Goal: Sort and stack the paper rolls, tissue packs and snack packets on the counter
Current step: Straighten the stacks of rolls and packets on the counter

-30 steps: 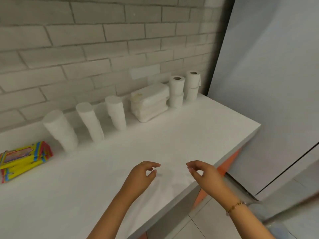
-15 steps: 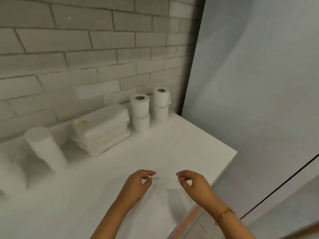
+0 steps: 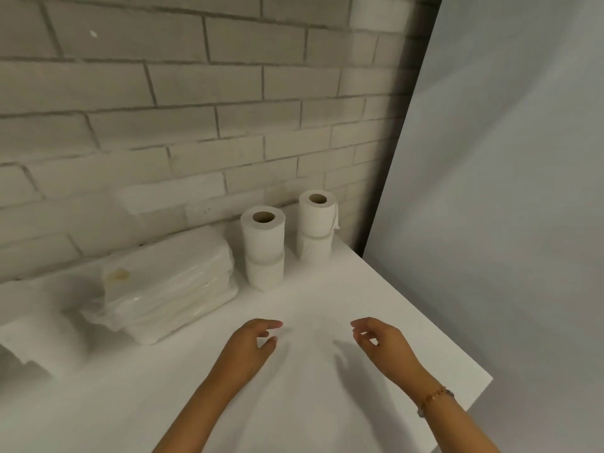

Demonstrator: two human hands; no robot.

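Two stacks of paper rolls stand at the back of the white counter (image 3: 376, 299): a left stack (image 3: 263, 246) and a right stack (image 3: 316, 228), each two rolls high. To their left lies a pile of white tissue packs (image 3: 166, 286). A tall white roll (image 3: 42, 341) stands blurred at the left edge. My left hand (image 3: 250, 346) and my right hand (image 3: 382, 343) hover over the counter in front of the stacks, fingers loosely curled and apart, holding nothing. No snack packets are in view.
A grey brick wall (image 3: 196, 109) runs behind the counter. A plain grey panel (image 3: 506, 191) rises at the right, past the counter's right corner (image 3: 488, 377). My right wrist wears a beaded bracelet (image 3: 433, 397).
The view has swung right and closer to the roll stacks; the snack packets and two tall rolls have left the frame. Both hands have moved slightly forward, still holding nothing.
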